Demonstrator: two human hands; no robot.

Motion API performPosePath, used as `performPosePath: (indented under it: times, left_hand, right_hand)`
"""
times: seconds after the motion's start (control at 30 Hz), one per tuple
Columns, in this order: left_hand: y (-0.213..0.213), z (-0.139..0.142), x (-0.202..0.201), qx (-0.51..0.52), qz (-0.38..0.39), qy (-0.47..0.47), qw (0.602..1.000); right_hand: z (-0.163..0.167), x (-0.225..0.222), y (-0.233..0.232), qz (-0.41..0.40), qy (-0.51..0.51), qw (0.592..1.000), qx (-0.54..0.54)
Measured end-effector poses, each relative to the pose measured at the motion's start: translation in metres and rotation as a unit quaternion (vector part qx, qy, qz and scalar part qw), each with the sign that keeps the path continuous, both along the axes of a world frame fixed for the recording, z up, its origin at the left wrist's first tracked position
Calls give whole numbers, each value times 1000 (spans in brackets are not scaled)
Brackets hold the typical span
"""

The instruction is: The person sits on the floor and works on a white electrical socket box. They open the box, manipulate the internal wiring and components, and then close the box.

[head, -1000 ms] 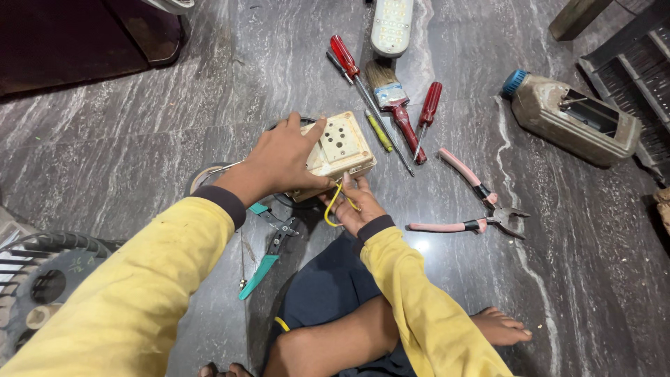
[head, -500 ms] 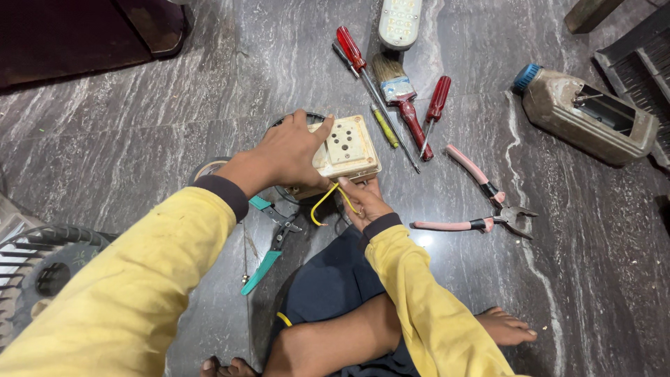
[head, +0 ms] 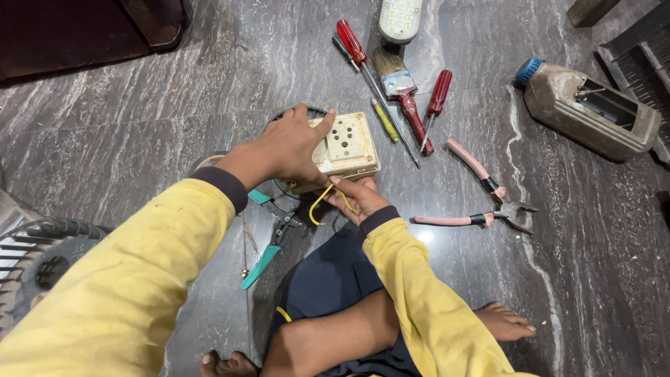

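From the head view, I see my left hand closed over the near-left side of a cream socket box, thumb lying along its top edge, holding it tilted just above the grey marble floor. The box sits in the middle of the scene, just beyond my folded knees. My right hand is curled under the box's near edge, fingertips pinched on a yellow wire that loops down out of the underside. I judge the step in hand to be the wiring at the back of the box: one hand steadies, the other feeds or seats the wire. The next move calls for a firm hold on the box and fine finger work, since the wire's end is hidden below the box and I cannot tell where it goes.

For room: just left of my hands lie green-handled wire strippers, close to my left forearm. Right of the box lie a small yellow screwdriver, a paintbrush, two red screwdrivers, and nearer, pink-handled pliers. A dusty oil can lies far right, a fan grille near left. The floor far left is open.
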State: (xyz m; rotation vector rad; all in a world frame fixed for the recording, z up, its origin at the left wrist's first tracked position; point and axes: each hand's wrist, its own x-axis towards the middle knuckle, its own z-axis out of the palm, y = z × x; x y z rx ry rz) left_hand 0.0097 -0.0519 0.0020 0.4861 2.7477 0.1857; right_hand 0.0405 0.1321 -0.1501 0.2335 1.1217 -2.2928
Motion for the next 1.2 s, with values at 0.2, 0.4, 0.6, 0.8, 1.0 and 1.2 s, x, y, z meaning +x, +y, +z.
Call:
performPosePath:
  times: [0.2, 0.4, 0.6, 0.8, 1.0, 1.2]
  left_hand:
    - [0, 5, -2, -1, -6, -18, 1000]
    - [-4, 10, -6, -8, -27, -21, 999]
    - [-8, 8, -4, 7, -53, 25, 998]
    - [-10, 5, 0, 25, -54, 40, 997]
    - [-10, 5, 3, 25, -63, 60, 996]
    - [-2, 11, 1, 26, -83, 82, 993]
  right_hand:
    - [-5, -2, 5, 8, -4, 1000, 5]
    - [1, 3, 2, 6, 50, 998, -39]
    - [-2, 6, -9, -31, 71, 996, -41]
    - [-1, 16, -10, -37, 113, 991, -56]
    - [1, 17, -13, -39, 133, 989, -58]
    - [8, 23, -22, -95, 120, 986, -70]
